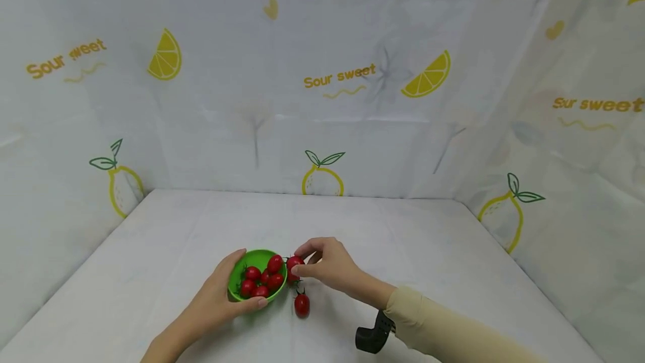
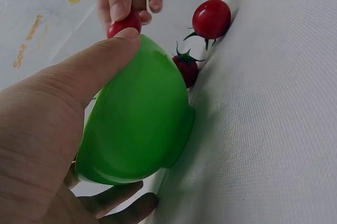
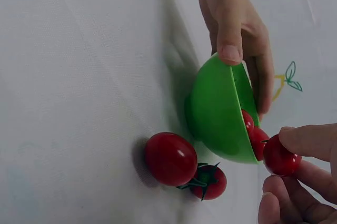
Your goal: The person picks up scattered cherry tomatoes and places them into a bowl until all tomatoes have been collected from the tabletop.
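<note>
My left hand holds a small green bowl, its thumb over the near side of the rim and its fingers around the far side. Several red cherry tomatoes lie in the bowl. Between thumb and fingers my right hand pinches another cherry tomato, just beside the bowl's right rim. Two cherry tomatoes with green stems rest on the table to the right of the bowl: one nearer me, and one close against the bowl, partly hidden below the right hand in the head view.
A white cloth covers the table. Behind it and along the sides hangs a pale curtain with lemon prints and lettering. A black strap-like device sits under the right wrist, beside a beige sleeve.
</note>
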A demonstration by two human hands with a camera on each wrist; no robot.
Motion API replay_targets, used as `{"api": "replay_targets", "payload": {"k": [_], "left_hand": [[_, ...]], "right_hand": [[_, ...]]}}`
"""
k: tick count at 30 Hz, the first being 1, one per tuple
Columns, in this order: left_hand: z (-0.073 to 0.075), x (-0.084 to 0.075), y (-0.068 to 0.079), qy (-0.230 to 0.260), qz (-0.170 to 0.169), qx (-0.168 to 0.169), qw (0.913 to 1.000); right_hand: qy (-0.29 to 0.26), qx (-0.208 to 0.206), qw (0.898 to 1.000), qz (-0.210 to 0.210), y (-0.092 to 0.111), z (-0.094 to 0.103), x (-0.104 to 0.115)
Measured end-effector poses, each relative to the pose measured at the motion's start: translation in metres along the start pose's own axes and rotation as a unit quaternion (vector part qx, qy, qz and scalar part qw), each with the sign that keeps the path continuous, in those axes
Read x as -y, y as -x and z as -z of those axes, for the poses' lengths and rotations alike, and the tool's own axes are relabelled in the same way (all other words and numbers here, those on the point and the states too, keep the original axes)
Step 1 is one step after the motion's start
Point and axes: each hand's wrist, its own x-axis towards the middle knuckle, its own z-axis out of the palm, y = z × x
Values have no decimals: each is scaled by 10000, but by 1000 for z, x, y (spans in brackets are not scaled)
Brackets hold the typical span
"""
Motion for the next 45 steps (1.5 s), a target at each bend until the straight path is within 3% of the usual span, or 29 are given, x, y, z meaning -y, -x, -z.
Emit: {"api": "replay_targets", "payload": {"k": [9, 22, 31, 38, 45], "left_hand": [[-2, 1, 0, 59, -81, 12, 9999], [-2, -3, 0, 120, -30, 60, 9999], [-1, -5, 0, 84, 33, 45, 9999], [-1, -5, 0, -9, 53, 16, 10000], [-1, -3, 0, -29, 106, 27, 9999]], "right_hand": [[399, 189, 9980, 456, -12, -15, 10], [232, 262, 9981, 506, -18, -21, 10], [508, -95, 9962, 704, -14, -13, 9], [442, -628, 9966, 309, -8, -5, -1], [233, -364, 9990, -104, 0, -1, -14]]}}
